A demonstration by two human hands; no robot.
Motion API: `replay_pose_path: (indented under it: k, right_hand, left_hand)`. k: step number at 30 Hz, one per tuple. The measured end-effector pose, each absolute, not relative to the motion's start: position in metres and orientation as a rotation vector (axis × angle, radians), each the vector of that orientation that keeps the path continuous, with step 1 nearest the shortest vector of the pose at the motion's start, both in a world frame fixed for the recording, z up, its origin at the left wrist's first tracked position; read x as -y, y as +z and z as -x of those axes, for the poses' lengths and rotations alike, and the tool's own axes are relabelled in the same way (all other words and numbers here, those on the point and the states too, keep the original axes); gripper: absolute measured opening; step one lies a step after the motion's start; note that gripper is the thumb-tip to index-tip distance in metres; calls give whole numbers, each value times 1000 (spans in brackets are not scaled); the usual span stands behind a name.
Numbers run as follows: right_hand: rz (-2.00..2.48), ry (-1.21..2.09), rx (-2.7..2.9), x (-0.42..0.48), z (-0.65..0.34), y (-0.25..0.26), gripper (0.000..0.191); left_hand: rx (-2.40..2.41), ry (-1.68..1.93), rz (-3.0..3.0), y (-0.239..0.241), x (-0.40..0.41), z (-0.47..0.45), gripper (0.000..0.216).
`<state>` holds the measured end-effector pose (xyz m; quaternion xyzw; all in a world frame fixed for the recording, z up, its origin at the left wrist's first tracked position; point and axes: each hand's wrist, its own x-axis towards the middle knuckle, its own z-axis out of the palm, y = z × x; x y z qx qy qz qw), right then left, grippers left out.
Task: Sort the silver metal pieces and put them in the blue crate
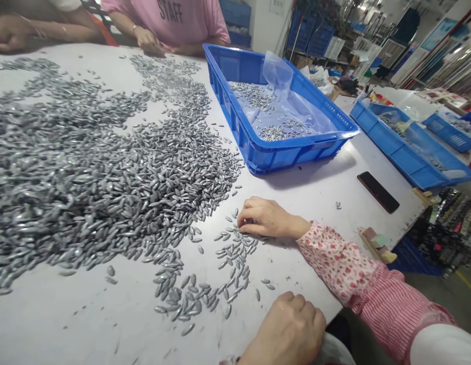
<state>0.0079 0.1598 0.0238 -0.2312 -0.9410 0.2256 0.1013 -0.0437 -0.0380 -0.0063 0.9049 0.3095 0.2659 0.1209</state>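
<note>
My right hand [263,218] reaches in from the right in a flowered sleeve cuff. Its fingers are curled together, tips down at a small group of silver, seed-shaped pieces [237,248]; what lies between the fingertips is hidden. Nearer to me, my left hand [288,329] is closed in a fist at the table's near edge, knuckles up, and the inside of it cannot be seen. A curved trail of the same pieces [189,299] lies left of the fist. Beyond it spreads a large heap of silver pieces [117,177] across the white table [86,314].
A blue crate [258,152] holding clear plastic and scattered pieces stands beyond my right hand. To the right are a phone [377,191], a small rack of coloured blocks [377,243] and another blue crate [402,147]. Two people sit across; one's hand [147,40] rests by the heap.
</note>
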Motion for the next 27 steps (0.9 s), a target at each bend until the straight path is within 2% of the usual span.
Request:
replay_pose_path:
  k: [6,11,16,22,27]
  right_hand:
    - [814,636,2754,-161,-9,24,8]
    - [689,678,2749,-155,-4,22,12]
    - [774,670,2731,-158,-5,22,2]
    - [647,510,2633,-163,-5,15,18]
    - [720,530,2684,-164,-6,10,13]
  left_hand:
    - [-918,812,-2647,-5,37,44,27]
    - [-907,812,-2636,-5,37,44,24]
    - [-914,825,-2640,-4,37,45,27]
    - [-918,849,-2654,-4,37,44,28]
    - [-927,860,-2655,-3,37,44,28]
